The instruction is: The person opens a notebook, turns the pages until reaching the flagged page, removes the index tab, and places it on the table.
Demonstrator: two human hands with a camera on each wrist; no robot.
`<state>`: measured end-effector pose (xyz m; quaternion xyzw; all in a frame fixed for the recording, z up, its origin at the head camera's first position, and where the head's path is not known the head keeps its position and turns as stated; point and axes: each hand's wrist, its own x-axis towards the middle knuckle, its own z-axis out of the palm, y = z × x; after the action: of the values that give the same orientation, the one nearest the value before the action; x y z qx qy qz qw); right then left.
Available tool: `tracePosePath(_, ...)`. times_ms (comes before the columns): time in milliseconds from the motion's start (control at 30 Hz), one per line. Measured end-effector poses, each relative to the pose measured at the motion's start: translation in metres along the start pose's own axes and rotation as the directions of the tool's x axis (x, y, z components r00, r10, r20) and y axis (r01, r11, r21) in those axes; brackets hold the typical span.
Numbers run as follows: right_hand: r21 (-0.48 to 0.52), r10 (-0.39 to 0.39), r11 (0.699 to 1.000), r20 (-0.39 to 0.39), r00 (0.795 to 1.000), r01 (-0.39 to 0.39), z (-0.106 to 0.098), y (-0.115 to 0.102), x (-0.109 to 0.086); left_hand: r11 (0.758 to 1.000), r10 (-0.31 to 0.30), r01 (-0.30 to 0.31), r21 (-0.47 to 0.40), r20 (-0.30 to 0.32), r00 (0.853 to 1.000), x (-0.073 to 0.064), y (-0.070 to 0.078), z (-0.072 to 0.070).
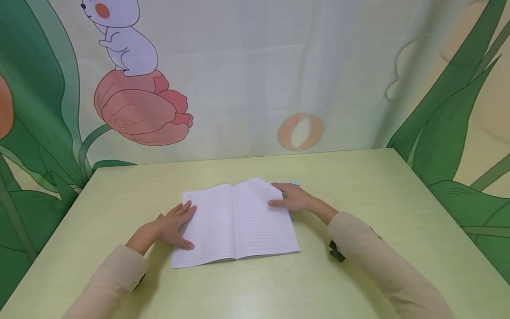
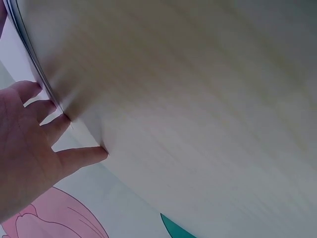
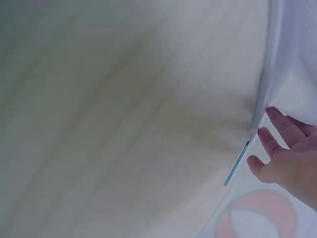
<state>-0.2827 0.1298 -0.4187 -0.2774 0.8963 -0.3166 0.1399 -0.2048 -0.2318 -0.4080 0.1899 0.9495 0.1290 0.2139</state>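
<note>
Left hand [image 1: 171, 226]: fingers straight and spread, no grip, resting on the notebook's left edge, thumb on the left page. Right hand [image 1: 296, 198]: pinching the right page [image 1: 259, 226] near the notebook's far right corner, thumb on top, index behind; page bulges up there. Notebook [image 1: 209, 226] lies open, lined pages up, on the table [image 1: 239, 292]. Blue strip [image 1: 295, 182] just past its far right corner. Printed backdrop [image 1: 247, 97] beyond the notebook.

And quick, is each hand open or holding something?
Left hand: open, resting on the book.
Right hand: at the book's right side; can't tell if it's pinching or open.
</note>
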Motion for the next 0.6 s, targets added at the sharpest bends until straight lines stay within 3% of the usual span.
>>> tracePosePath(100, 0.143, 0.046, 0.989, -0.003, 0.999, -0.045, -0.001, -0.006, -0.001, 1.0, -0.009, 0.009, -0.002, 0.006, 1.0, 0.001, 0.0, 0.0)
tracePosePath(200, 0.289, 0.116, 0.95, 0.01, 0.993, -0.114, -0.001, -0.011, -0.001, 1.0, -0.018, 0.018, -0.002, 0.011, 1.0, 0.002, 0.0, 0.0)
tracePosePath(267, 0.425, 0.156, 0.892, 0.028, 0.987, -0.153, 0.0, -0.014, -0.002, 1.0, -0.017, 0.017, -0.004, 0.009, 1.0, 0.002, 0.001, 0.0)
tracePosePath(433, 0.73, 0.205, 0.652, 0.092, 0.974, -0.206, 0.001, -0.021, -0.004, 1.0, -0.002, 0.002, -0.012, 0.011, 1.0, 0.002, 0.001, -0.001)
tracePosePath(500, 0.778, 0.21, 0.591, 0.104, 0.972, -0.211, 0.002, -0.024, -0.004, 1.0, 0.009, -0.009, -0.013, 0.008, 1.0, 0.002, 0.001, -0.002)
tracePosePath(600, 0.814, 0.222, 0.543, 0.101, 0.97, -0.209, 0.003, -0.03, -0.003, 0.999, 0.033, -0.034, -0.031, -0.019, 0.999, 0.003, 0.001, -0.004)
